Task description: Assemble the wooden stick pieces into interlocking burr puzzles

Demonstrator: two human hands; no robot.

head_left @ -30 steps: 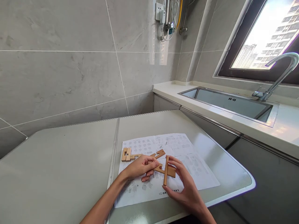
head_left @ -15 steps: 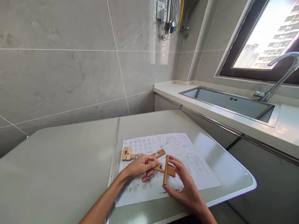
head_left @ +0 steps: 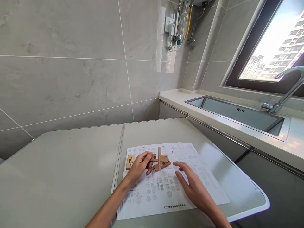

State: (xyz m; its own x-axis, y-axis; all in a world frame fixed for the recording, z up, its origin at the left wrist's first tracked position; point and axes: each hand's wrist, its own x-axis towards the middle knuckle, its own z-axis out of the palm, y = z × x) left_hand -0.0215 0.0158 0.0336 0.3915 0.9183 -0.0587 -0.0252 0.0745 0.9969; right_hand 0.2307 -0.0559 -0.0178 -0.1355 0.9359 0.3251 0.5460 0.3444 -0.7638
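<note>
A person's left hand (head_left: 140,164) pinches a half-joined cross of wooden puzzle pieces (head_left: 159,159) over the instruction sheet (head_left: 166,186) on the bench, the right hand (head_left: 192,185) open and empty nearby, apparently mid-assembly, the next move likely needing another notched block (head_left: 130,161).

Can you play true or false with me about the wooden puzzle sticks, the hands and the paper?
1. The left hand holds crossed wooden pieces. True.
2. The right hand grips a wooden piece. False: it lies open on the instruction sheet, holding nothing.
3. A wooden block lies on the sheet's left edge. True.
4. The sheet lies in the sink. False: it lies on the table.
</note>
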